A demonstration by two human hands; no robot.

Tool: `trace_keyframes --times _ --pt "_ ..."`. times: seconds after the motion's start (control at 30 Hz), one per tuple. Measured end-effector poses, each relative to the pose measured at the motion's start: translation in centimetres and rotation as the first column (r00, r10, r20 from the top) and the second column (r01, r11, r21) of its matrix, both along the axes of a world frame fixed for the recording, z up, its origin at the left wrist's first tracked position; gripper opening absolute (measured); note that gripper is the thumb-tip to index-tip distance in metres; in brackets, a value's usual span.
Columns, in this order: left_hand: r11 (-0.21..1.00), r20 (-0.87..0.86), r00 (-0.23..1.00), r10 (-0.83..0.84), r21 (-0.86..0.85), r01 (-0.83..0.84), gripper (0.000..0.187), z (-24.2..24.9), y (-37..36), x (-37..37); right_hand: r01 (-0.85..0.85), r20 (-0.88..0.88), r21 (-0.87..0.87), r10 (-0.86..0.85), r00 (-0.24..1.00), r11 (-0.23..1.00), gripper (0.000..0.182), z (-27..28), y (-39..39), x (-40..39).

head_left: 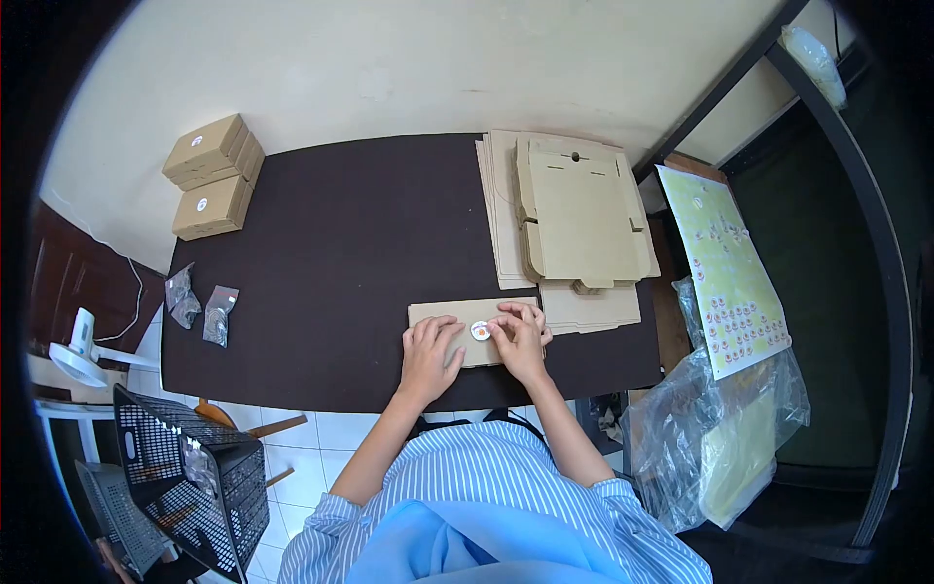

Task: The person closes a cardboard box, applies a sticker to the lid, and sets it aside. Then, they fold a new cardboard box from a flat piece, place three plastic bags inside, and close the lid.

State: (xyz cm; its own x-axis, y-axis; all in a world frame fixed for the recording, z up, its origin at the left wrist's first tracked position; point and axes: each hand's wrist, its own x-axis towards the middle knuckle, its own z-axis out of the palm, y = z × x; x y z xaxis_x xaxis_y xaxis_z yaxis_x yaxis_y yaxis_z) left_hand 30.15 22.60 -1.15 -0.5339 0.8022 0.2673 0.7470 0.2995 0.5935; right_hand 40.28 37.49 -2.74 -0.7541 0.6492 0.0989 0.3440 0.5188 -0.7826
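A closed brown cardboard box (475,353) lies in front of me near the table's front edge. On its top is a round white sticker (480,331) with a small orange print. My left hand (426,362) rests on the left part of the box, its fingers spread and holding nothing. Over the right part, my right hand (521,343) has its thumb and forefinger pinched at the sticker's right edge, while its other fingers reach over the far right corner of the box.
Flat cardboard blanks (584,209) are stacked at the back right. Closed boxes with round stickers (211,206) stand back left, near two small bags of dark contents (220,316). A sticker sheet (725,263) hangs over the right side above clear plastic (671,419). A black basket (195,477) stands lower left.
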Motion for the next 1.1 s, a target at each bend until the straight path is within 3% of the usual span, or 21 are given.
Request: trace_keyframes --times 0.07,0.47,0.87,1.1 --pt "1.000 -0.022 1.000 0.014 0.008 -0.014 0.037 -0.1 0.0 0.1 0.106 0.072 0.045 -0.109 0.991 0.993 0.010 0.4 -0.6 0.0" --pt "1.000 -0.073 0.997 0.001 0.005 0.000 0.032 -0.4 0.0 0.2 0.177 0.092 0.091 -0.186 0.978 0.980 0.008 0.6 -1.6 -0.2" --pt "0.999 -0.161 0.986 -0.035 0.027 0.040 0.028 -0.2 0.0 0.2 0.178 0.083 0.103 -0.187 0.979 0.979 0.010 0.7 -1.6 0.0" --pt "0.999 -0.117 0.993 -0.031 0.032 0.035 0.029 -0.5 0.0 0.2 0.181 0.081 0.107 -0.190 0.978 0.978 0.009 0.7 -1.7 -0.1"
